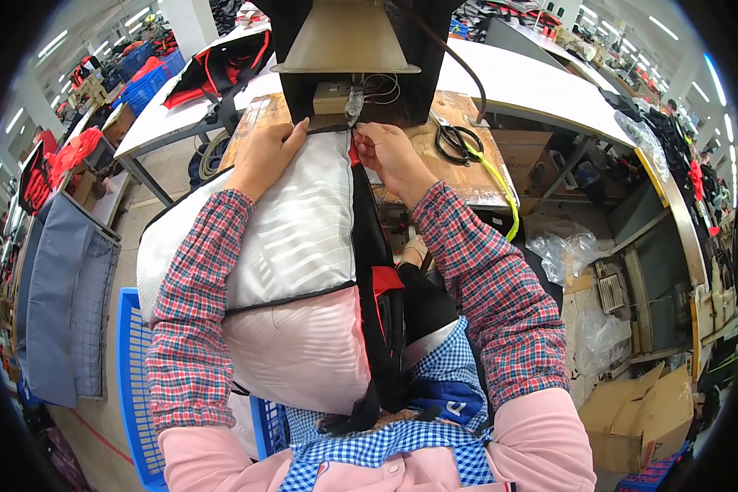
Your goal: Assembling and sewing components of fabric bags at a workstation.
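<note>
A large white padded panel [303,238] with black edging and a red-and-black strap along its right side lies across my lap and onto the wooden sewing table [459,176]. My left hand [266,156] lies flat on the panel's upper left corner, pressing it down. My right hand [389,156] pinches the panel's top right edge beside the red trim, just below the needle of the sewing machine [353,102]. The black machine head stands directly behind both hands.
Black scissors [455,141] on a yellow cord lie on the table to the right. A blue plastic crate [135,385] stands at my lower left, grey fabric panels [57,295] farther left. Cardboard boxes [640,410] and plastic bags [562,250] sit at the right.
</note>
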`<action>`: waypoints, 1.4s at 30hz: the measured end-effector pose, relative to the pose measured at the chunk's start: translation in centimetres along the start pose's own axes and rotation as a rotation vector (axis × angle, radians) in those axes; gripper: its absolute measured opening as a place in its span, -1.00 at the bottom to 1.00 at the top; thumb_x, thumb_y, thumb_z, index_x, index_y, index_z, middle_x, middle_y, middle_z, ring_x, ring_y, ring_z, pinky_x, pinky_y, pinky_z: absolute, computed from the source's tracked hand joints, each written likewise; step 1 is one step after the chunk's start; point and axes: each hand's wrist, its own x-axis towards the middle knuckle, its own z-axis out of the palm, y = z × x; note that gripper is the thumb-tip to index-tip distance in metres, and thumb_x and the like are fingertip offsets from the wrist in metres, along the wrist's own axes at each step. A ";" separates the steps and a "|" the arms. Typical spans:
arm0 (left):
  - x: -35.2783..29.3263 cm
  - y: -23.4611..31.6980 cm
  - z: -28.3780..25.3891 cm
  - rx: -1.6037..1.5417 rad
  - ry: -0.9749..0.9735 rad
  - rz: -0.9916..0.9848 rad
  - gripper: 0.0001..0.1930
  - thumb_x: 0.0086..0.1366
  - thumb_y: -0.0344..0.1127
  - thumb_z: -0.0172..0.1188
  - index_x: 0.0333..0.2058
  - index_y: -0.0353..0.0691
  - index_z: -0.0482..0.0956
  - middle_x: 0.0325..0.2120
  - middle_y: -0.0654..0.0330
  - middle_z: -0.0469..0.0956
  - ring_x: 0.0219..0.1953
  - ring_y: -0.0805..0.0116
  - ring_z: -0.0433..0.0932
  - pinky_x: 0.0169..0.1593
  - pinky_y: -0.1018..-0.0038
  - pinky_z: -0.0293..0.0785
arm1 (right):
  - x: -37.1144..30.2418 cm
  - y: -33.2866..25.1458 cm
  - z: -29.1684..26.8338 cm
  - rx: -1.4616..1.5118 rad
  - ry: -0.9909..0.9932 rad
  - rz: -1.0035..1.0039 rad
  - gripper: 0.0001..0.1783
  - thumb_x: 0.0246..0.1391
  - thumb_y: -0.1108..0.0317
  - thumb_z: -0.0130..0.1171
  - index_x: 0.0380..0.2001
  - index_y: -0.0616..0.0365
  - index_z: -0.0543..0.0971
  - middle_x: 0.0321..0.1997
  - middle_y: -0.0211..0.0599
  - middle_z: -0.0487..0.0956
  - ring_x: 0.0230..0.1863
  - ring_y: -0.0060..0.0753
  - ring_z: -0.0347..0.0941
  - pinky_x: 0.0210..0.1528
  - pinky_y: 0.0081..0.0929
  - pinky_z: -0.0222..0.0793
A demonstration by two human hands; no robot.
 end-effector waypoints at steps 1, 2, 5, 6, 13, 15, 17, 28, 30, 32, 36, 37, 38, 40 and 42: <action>0.0 -0.2 0.0 0.004 0.011 0.009 -0.45 0.36 0.10 0.01 -0.44 -0.35 0.65 -0.60 -0.16 0.53 -0.49 -0.13 0.54 -0.32 0.14 0.41 | -0.1 0.1 0.4 0.014 0.030 -0.016 -0.83 0.20 0.30 0.06 -0.47 0.05 0.50 -0.49 -0.60 0.44 -0.48 -0.70 0.33 -0.39 -0.65 0.30; 0.0 -0.3 0.0 0.008 0.022 0.017 -0.44 0.36 0.10 0.01 -0.44 -0.36 0.65 -0.60 -0.16 0.53 -0.49 -0.13 0.54 -0.32 0.14 0.41 | -0.1 0.1 0.8 0.027 0.060 -0.032 -0.80 0.20 0.30 0.04 -0.51 0.05 0.48 -0.54 -0.60 0.41 -0.53 -0.72 0.31 -0.47 -0.67 0.25; 0.1 -0.5 0.1 0.018 0.042 0.035 -0.44 0.36 0.11 0.01 -0.46 -0.36 0.64 -0.61 -0.16 0.53 -0.49 -0.13 0.53 -0.33 0.14 0.41 | -0.1 0.2 1.0 0.035 0.070 -0.053 -0.80 0.19 0.31 0.03 -0.52 0.05 0.47 -0.55 -0.61 0.40 -0.55 -0.74 0.30 -0.50 -0.68 0.23; 0.1 -0.4 0.1 0.014 0.043 0.037 -0.44 0.36 0.11 0.01 -0.46 -0.36 0.64 -0.61 -0.16 0.53 -0.49 -0.13 0.53 -0.33 0.14 0.41 | -0.1 0.3 0.8 0.032 0.073 -0.055 -0.80 0.19 0.31 0.03 -0.52 0.05 0.47 -0.55 -0.61 0.40 -0.55 -0.74 0.30 -0.50 -0.68 0.23; 0.2 -2.3 -0.4 0.036 0.137 -0.009 -0.52 0.35 0.05 0.03 -0.43 -0.28 0.67 -0.55 -0.15 0.56 -0.42 -0.14 0.56 -0.26 0.16 0.46 | -1.0 -3.0 -0.1 0.231 0.161 -0.175 -0.81 0.21 0.28 0.03 -0.47 0.06 0.47 -0.49 -0.49 0.46 -0.46 -0.55 0.40 -0.41 -0.49 0.37; -0.1 -3.1 -0.7 0.008 0.141 0.003 -0.53 0.34 0.04 0.04 -0.42 -0.29 0.66 -0.55 -0.16 0.54 -0.43 -0.14 0.55 -0.28 0.16 0.45 | -2.2 -4.0 -0.1 0.095 0.132 -0.152 -0.81 0.23 0.25 0.04 -0.43 0.06 0.49 -0.45 -0.49 0.47 -0.45 -0.56 0.41 -0.38 -0.51 0.37; -0.7 -3.5 -1.1 -0.042 0.172 0.002 -0.53 0.34 0.03 0.05 -0.42 -0.32 0.63 -0.56 -0.17 0.53 -0.46 -0.13 0.55 -0.33 0.19 0.44 | -3.6 -3.8 -0.9 0.029 0.105 -0.139 -0.80 0.24 0.23 0.05 -0.43 0.06 0.49 -0.45 -0.50 0.46 -0.44 -0.59 0.40 -0.37 -0.54 0.37; -6.7 -1.9 -6.8 -0.097 0.221 -0.004 -0.54 0.38 0.00 0.04 -0.45 -0.33 0.60 -0.61 -0.12 0.51 -0.57 0.00 0.52 -0.40 0.27 0.40 | -13.4 2.1 -5.2 -0.825 -0.165 -0.048 -0.73 0.15 0.46 0.21 -0.07 0.28 0.53 -0.23 -0.36 0.61 -0.18 -0.57 0.54 -0.11 -0.60 0.46; -8.6 -1.1 -8.0 -0.096 0.221 -0.013 -0.55 0.38 -0.03 0.05 -0.47 -0.34 0.58 -0.63 -0.13 0.49 -0.59 0.02 0.51 -0.42 0.28 0.39 | -14.5 1.9 -1.7 -0.753 -0.224 -0.093 -0.64 0.14 0.43 0.24 0.01 0.27 0.50 -0.16 -0.32 0.61 -0.12 -0.52 0.55 -0.08 -0.60 0.45; -10.4 0.1 -9.2 -0.091 0.241 -0.013 -0.56 0.38 -0.05 0.06 -0.48 -0.35 0.57 -0.65 -0.14 0.46 -0.63 0.06 0.48 -0.44 0.29 0.37 | -15.0 2.5 0.9 -0.793 -0.318 -0.307 -0.47 0.08 0.35 0.32 0.11 0.23 0.44 -0.04 -0.29 0.59 -0.01 -0.48 0.51 0.01 -0.55 0.42; -15.5 1.9 -11.4 -0.110 0.254 -0.028 -0.61 0.37 -0.14 0.10 -0.49 -0.39 0.53 -0.67 -0.13 0.40 -0.70 0.22 0.40 -0.52 0.34 0.32 | -16.7 2.7 7.4 -0.827 -0.423 -0.423 -0.39 -0.01 0.18 0.40 0.05 0.26 0.44 -0.10 -0.09 0.62 -0.08 -0.34 0.56 -0.02 -0.42 0.42; -16.8 2.3 -11.7 -0.147 0.278 -0.011 -0.62 0.37 -0.16 0.10 -0.49 -0.39 0.52 -0.68 -0.11 0.39 -0.71 0.25 0.36 -0.53 0.36 0.31 | -16.8 3.6 8.2 -0.742 -0.434 -0.451 -0.50 0.01 0.20 0.38 -0.05 0.26 0.49 -0.15 -0.11 0.64 -0.11 -0.33 0.57 -0.06 -0.41 0.43; -18.0 2.4 -11.8 -0.150 0.296 -0.006 -0.61 0.38 -0.16 0.09 -0.52 -0.39 0.51 -0.70 -0.09 0.38 -0.72 0.24 0.33 -0.54 0.36 0.30 | -16.9 4.1 8.7 -0.742 -0.462 -0.393 -0.54 0.02 0.22 0.37 -0.09 0.26 0.52 -0.17 -0.12 0.64 -0.15 -0.32 0.58 -0.08 -0.41 0.44; -20.5 2.5 -12.6 -0.102 0.289 -0.022 -0.57 0.39 -0.16 0.08 -0.60 -0.36 0.44 -0.74 -0.05 0.33 -0.74 0.23 0.27 -0.57 0.34 0.24 | -17.6 4.7 9.5 -0.733 -0.511 -0.346 -0.59 0.02 0.24 0.36 -0.13 0.26 0.54 -0.20 -0.13 0.65 -0.18 -0.31 0.59 -0.10 -0.41 0.45; -22.3 2.7 -13.0 -0.107 0.282 -0.046 -0.55 0.39 -0.16 0.08 -0.64 -0.34 0.39 -0.76 -0.04 0.31 -0.74 0.19 0.26 -0.58 0.33 0.21 | -18.4 5.4 10.1 -0.723 -0.532 -0.424 -0.64 0.03 0.25 0.35 -0.18 0.26 0.56 -0.24 -0.14 0.66 -0.23 -0.32 0.60 -0.15 -0.41 0.46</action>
